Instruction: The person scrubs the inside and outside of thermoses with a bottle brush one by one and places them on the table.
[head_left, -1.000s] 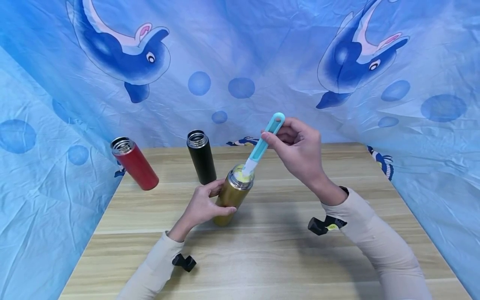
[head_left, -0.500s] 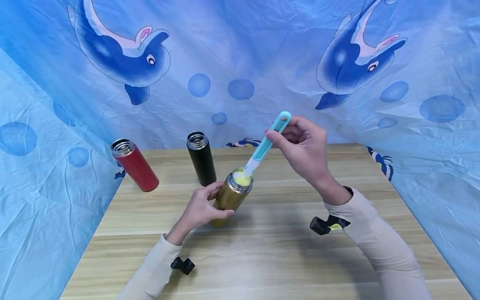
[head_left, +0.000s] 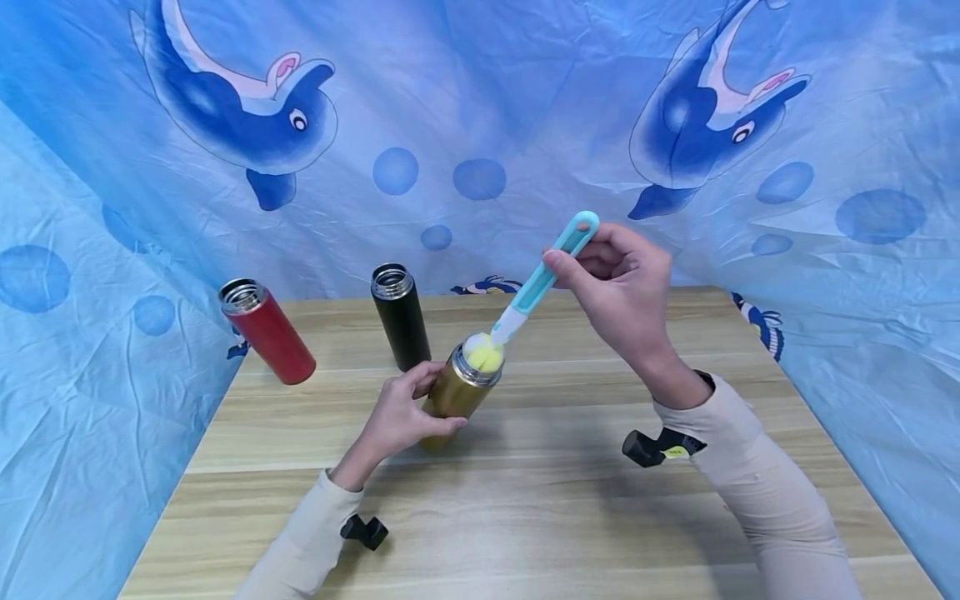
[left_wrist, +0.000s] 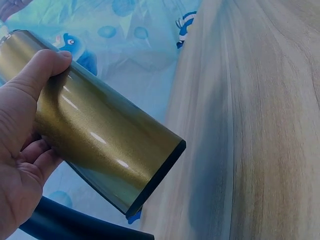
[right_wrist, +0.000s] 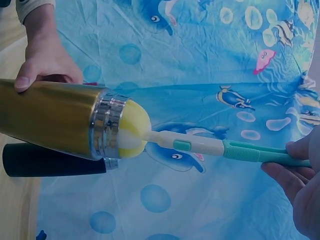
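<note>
My left hand [head_left: 401,417] grips a gold vacuum flask [head_left: 457,392] round its middle, tilted with the mouth up and to the right; the left wrist view shows the dark base of this flask [left_wrist: 115,135] above the table. With thumb and fingers, my right hand [head_left: 626,292] pinches the turquoise handle of a bottle brush [head_left: 542,283]. The brush's yellow and white sponge head [right_wrist: 134,127] bulges out of the steel-threaded mouth, its lower part hidden inside the flask.
A black flask [head_left: 402,321] without a lid stands behind the gold one. Farther left is a red flask [head_left: 272,333], also lidless. The wooden table [head_left: 525,517] ends at a blue dolphin-printed curtain [head_left: 555,108] at the back and sides.
My right hand has drawn the brush up and to the right, so its sponge head now shows above the mouth. The gold flask has shifted slightly left and down in my left hand.
</note>
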